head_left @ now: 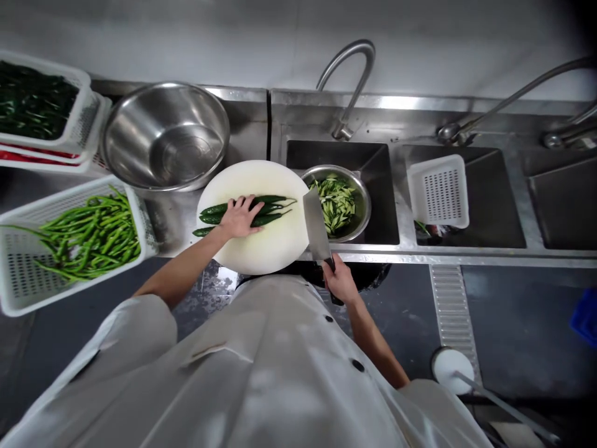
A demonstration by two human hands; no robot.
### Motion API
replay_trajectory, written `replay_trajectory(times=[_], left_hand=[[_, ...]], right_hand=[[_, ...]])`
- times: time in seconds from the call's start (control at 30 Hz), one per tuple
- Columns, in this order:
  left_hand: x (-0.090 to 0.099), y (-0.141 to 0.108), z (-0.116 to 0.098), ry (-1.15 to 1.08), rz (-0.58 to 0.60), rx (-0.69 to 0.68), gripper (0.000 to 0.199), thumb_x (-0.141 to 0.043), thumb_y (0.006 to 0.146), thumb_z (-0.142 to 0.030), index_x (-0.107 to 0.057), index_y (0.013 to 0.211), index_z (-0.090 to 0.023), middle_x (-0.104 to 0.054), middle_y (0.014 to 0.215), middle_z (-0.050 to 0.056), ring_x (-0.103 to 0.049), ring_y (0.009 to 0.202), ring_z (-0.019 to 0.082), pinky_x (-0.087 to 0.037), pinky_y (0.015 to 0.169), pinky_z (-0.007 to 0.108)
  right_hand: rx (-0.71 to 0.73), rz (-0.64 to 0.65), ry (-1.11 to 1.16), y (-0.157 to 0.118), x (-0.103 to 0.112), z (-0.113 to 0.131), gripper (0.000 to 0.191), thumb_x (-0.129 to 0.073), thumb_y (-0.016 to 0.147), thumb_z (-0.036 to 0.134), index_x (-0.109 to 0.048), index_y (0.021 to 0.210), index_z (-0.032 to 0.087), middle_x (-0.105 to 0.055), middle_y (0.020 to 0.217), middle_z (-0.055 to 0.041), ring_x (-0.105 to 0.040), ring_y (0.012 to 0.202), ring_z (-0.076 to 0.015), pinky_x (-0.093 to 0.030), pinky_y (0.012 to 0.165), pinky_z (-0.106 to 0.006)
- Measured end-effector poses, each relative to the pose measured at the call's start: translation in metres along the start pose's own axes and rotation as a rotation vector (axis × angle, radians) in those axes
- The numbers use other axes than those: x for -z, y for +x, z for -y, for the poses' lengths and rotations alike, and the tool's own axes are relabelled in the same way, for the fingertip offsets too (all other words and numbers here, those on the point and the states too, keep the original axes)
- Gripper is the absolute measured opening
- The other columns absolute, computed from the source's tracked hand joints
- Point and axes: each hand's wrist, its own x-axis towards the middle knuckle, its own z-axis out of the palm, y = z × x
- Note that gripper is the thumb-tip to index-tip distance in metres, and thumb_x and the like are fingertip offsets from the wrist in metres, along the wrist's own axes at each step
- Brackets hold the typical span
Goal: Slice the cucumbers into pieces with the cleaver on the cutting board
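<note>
Several long dark green chili peppers [212,219] lie side by side on a round white cutting board [261,252]. My left hand [241,218] rests on them with its fingers spread, pressing across their middles. My right hand [341,281] grips the black handle of a cleaver [317,225]. The broad blade points away from me at the board's right edge, partly in front of a metal bowl [365,214]. Cut green pepper pieces [336,204] fill that bowl, which sits at the sink to the right of the board.
A large steel basin [165,140] stands behind the board. At left, a white basket [13,267] holds thin green peppers [93,233]; stacked baskets [81,124] with dark greens stand beyond. A faucet [368,62] arches over the sink [380,186]. Another white basket [441,190] sits at the second sink.
</note>
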Motion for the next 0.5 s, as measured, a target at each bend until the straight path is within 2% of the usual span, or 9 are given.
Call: replay_trajectory(times=[0.07, 0.13, 0.23, 0.3, 0.4, 0.5], left_hand=[[0.001, 0.009, -0.018, -0.037, -0.05, 0.102, 0.087, -0.06, 0.091, -0.068, -0.038, 0.162, -0.022, -0.03, 0.168, 0.021, -0.035, 0.145, 0.049, -0.027, 0.117, 0.065], [0.002, 0.016, -0.031, -0.054, -0.08, 0.144, 0.087, -0.061, 0.09, -0.069, -0.042, 0.159, -0.02, -0.03, 0.168, 0.022, -0.031, 0.148, 0.05, -0.025, 0.118, 0.066], [0.006, 0.029, -0.038, -0.069, -0.071, 0.101, 0.087, -0.06, 0.09, -0.068, -0.039, 0.161, -0.021, -0.023, 0.173, 0.019, -0.02, 0.156, 0.049, -0.019, 0.123, 0.066], [0.01, 0.039, -0.036, -0.086, -0.019, 0.052, 0.088, -0.059, 0.091, -0.067, -0.034, 0.164, -0.025, -0.016, 0.176, 0.014, -0.016, 0.158, 0.047, -0.019, 0.124, 0.065], [0.014, 0.051, -0.033, -0.12, 0.05, -0.004, 0.083, -0.059, 0.092, -0.063, -0.033, 0.164, -0.031, -0.015, 0.178, 0.008, -0.026, 0.155, 0.045, -0.025, 0.123, 0.062], [0.013, 0.05, -0.036, -0.136, 0.027, -0.004, 0.077, -0.059, 0.092, -0.062, -0.041, 0.16, -0.031, -0.025, 0.174, 0.008, -0.038, 0.146, 0.044, -0.03, 0.119, 0.061]], right_hand=[[0.048, -0.062, -0.137, 0.0, 0.005, 0.007, 0.043, -0.046, 0.1, 0.046, -0.058, 0.132, 0.021, -0.074, 0.082, -0.0061, -0.068, 0.066, -0.0257, -0.051, 0.065, -0.034], [0.092, -0.097, -0.239, 0.003, 0.007, 0.014, 0.048, -0.045, 0.101, 0.043, -0.056, 0.142, 0.021, -0.077, 0.096, -0.0099, -0.07, 0.076, -0.0284, -0.052, 0.072, -0.036], [0.11, -0.085, -0.35, 0.011, 0.009, 0.023, 0.047, -0.045, 0.103, 0.04, -0.057, 0.143, 0.019, -0.078, 0.101, -0.0115, -0.07, 0.081, -0.0299, -0.052, 0.077, -0.037], [0.096, -0.069, -0.399, 0.015, 0.009, 0.028, 0.047, -0.044, 0.103, 0.038, -0.057, 0.144, 0.018, -0.078, 0.105, -0.0127, -0.071, 0.083, -0.0306, -0.053, 0.08, -0.038], [0.088, -0.059, -0.41, 0.015, 0.011, 0.029, 0.048, -0.042, 0.105, 0.037, -0.055, 0.146, 0.018, -0.077, 0.115, -0.0136, -0.072, 0.089, -0.0312, -0.053, 0.083, -0.039], [0.12, -0.037, -0.37, 0.006, 0.012, 0.027, 0.046, -0.04, 0.105, 0.038, -0.056, 0.144, 0.019, -0.077, 0.115, -0.0123, -0.073, 0.093, -0.0304, -0.054, 0.084, -0.038]])
